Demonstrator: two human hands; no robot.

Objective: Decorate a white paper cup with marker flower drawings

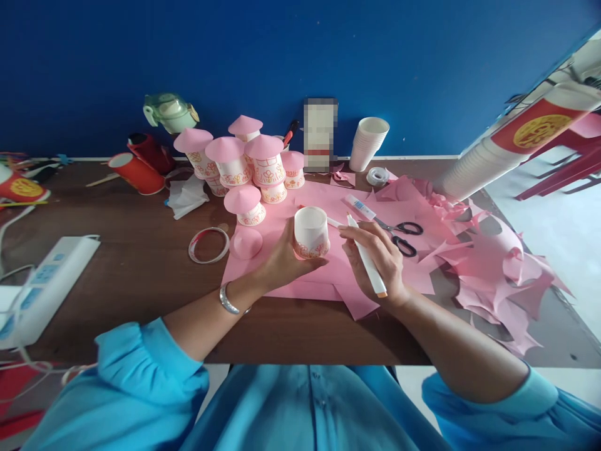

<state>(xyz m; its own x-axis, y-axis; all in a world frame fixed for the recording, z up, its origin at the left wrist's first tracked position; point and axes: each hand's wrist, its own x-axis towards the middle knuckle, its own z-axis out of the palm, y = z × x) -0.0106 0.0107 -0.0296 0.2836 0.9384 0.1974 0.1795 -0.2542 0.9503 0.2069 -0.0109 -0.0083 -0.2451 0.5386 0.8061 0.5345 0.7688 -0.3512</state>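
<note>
My left hand (287, 260) is wrapped around a white paper cup (310, 233) with red and orange drawings near its lower rim. A white marker (369, 263) with an orange end lies in the grip of my right hand (378, 254), its tip pointing up and left, just apart from the cup. Pink paper sheets (300, 289) spread under both hands. Behind the cup stand several decorated paper cups with pink cone roofs (241, 199). A loose pink cone (246, 243) lies left of my left hand. Black-handled scissors (404, 238) and a glue tube (360, 207) rest beyond my right hand.
Pink scraps (504, 269) heap at the right. Stacked cups (370, 144) stand at the back, and a long cup stack (511, 144) leans at right. A tape roll (209, 244), red cups (137, 173) and a power strip (56, 288) lie left. A blue wall (263, 56) bounds the table.
</note>
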